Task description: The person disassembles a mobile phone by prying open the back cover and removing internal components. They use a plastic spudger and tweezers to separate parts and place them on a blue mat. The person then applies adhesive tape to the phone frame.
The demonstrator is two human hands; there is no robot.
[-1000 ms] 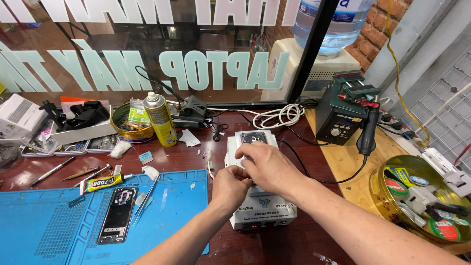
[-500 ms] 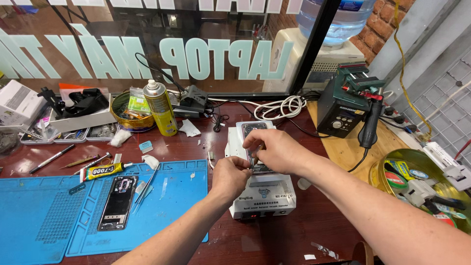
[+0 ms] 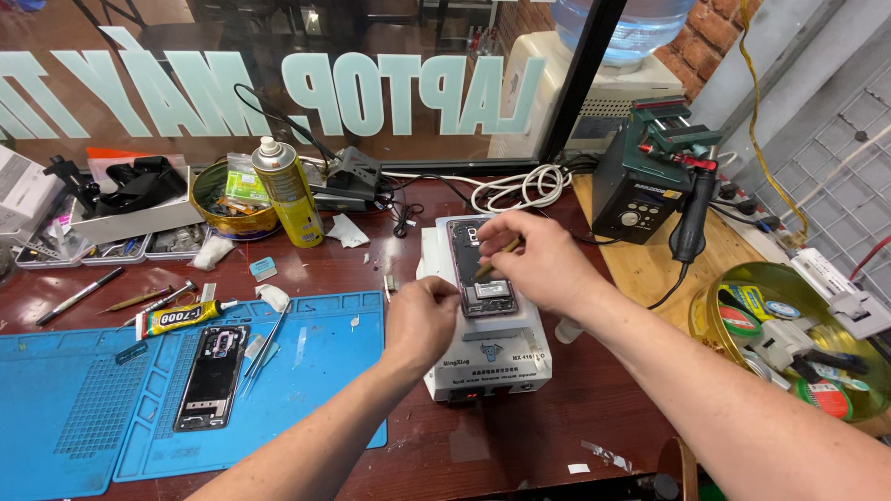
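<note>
The left hand (image 3: 422, 320) pinched the near edge of an opened phone (image 3: 481, 269) lying on a white heating plate (image 3: 483, 357); the right hand (image 3: 543, 260) held a thin yellowish tool (image 3: 497, 257) against its upper part. Left of the plate lay a blue mat (image 3: 316, 371) with a dark phone back (image 3: 212, 376), and above that a yellow-and-black labelled glue tube (image 3: 181, 318). Farther left of the plate stood a yellow spray can (image 3: 288, 192). Behind the plate, pale block lettering (image 3: 408, 93) ran across the window
</note>
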